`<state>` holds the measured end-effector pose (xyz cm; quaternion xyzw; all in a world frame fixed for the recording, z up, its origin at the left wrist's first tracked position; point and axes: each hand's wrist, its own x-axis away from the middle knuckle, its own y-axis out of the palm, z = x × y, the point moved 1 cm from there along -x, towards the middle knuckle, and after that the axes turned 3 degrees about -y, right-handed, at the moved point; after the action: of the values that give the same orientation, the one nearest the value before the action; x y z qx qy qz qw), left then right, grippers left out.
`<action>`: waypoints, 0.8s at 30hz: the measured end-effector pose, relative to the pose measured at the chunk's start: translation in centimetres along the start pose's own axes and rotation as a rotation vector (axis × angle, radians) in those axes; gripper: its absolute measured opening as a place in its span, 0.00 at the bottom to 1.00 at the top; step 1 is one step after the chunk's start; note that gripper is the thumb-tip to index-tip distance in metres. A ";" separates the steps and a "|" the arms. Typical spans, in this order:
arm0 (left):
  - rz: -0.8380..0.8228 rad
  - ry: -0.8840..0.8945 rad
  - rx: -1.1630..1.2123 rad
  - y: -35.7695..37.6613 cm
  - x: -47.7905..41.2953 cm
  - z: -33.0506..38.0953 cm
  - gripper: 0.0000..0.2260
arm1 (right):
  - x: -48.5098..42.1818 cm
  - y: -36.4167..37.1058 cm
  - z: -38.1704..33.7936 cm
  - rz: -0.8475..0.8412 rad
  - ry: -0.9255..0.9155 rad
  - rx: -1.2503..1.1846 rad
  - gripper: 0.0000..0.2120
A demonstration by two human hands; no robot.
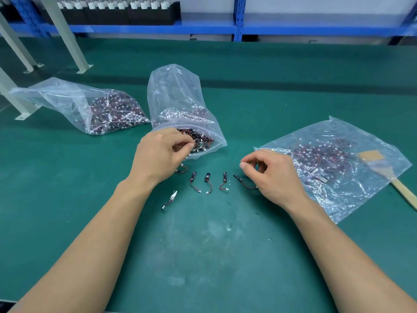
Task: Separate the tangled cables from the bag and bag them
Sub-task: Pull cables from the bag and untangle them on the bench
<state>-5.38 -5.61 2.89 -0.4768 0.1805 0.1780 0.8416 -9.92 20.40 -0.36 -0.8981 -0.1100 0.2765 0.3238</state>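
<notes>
A clear plastic bag (176, 93) stands open at the middle of the green table, its mouth full of tangled red-and-black cables (198, 138). My left hand (160, 154) is at that mouth, fingers curled and pinching into the tangle. Several separated cables lie in a row in front of me, such as one (194, 180) and another (224, 180); a further one (170, 199) lies lower left. My right hand (270, 175) hovers over the rightmost cable (243, 182), thumb and fingers curled; what it holds is hidden. A flat bag (338, 168) of cables lies on the right.
A third bag (90, 107) of cables lies at the left. A wooden-handled brush (388, 172) rests on the right bag's edge. White frame legs (67, 35) stand at the back left and a blue shelf rack (238, 19) runs along the far side.
</notes>
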 end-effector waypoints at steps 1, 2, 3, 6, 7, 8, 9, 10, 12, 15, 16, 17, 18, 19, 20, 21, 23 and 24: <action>-0.013 -0.033 0.078 -0.3 0.2 0.0 0.02 | 0.0 0.0 0.0 0.001 -0.001 -0.002 0.07; -0.033 -0.071 0.161 -0.5 0.5 0.1 0.03 | 0.0 0.0 0.0 0.002 -0.003 -0.004 0.07; -0.061 -0.105 0.244 -0.8 0.7 0.1 0.04 | 0.0 0.0 -0.1 0.002 -0.004 -0.006 0.08; -0.172 -0.159 0.428 -1.3 1.4 0.4 0.06 | 0.0 0.0 -0.1 0.003 -0.004 -0.006 0.09; -0.218 -0.168 0.478 -1.4 1.6 0.5 0.06 | 0.0 0.0 -0.1 0.002 -0.002 -0.006 0.09; -0.264 -0.172 0.521 -1.5 1.8 0.5 0.06 | 0.0 -0.1 -0.1 0.002 0.000 -0.008 0.09; -0.307 -0.169 0.552 -1.6 2.0 0.6 0.06 | 0.0 -0.1 -0.1 0.001 0.002 -0.011 0.08; -0.350 -0.161 0.568 -1.6 2.2 0.6 0.05 | 0.0 -0.1 -0.1 0.000 0.006 -0.016 0.08; -0.448 -0.147 0.571 -1.7 2.5 0.7 0.02 | 0.0 -0.1 -0.1 -0.004 0.017 -0.022 0.07; -0.603 -0.100 0.523 -1.9 2.9 0.8 0.01 | 0.0 -0.1 -0.1 -0.009 0.019 -0.022 0.08; -0.648 -0.076 0.496 -2.0 3.0 0.9 0.02 | 0.0 -0.1 -0.1 -0.009 0.018 -0.023 0.08; -0.687 -0.060 0.469 -2.1 3.1 0.9 0.02 | 0.0 -0.1 -0.1 -0.008 0.020 -0.026 0.08; -0.719 -0.055 0.447 -2.1 3.1 0.9 0.02 | 0.0 -0.2 0.0 -0.009 0.023 -0.028 0.08; -0.746 -0.059 0.430 -2.1 3.2 0.9 0.02 | 0.0 -0.2 0.0 -0.009 0.026 -0.030 0.07; -0.772 -0.065 0.413 -2.2 3.3 0.9 0.03 | 0.0 -0.2 0.0 -0.009 0.028 -0.031 0.07; -0.799 -0.071 0.396 -2.2 3.3 0.9 0.03 | 0.0 -0.2 0.0 -0.008 0.030 -0.031 0.07; -0.855 -0.090 0.363 -2.2 3.4 0.8 0.03 | 0.0 -0.2 0.0 -0.006 0.031 -0.031 0.07; -0.875 -0.097 0.353 -2.2 3.4 0.8 0.03 | 0.0 -0.2 0.0 -0.006 0.031 -0.030 0.07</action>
<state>-1.25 -5.57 3.33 -0.3488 -0.0493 -0.2049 0.9132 -9.91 20.51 -0.26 -0.9066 -0.1117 0.2601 0.3129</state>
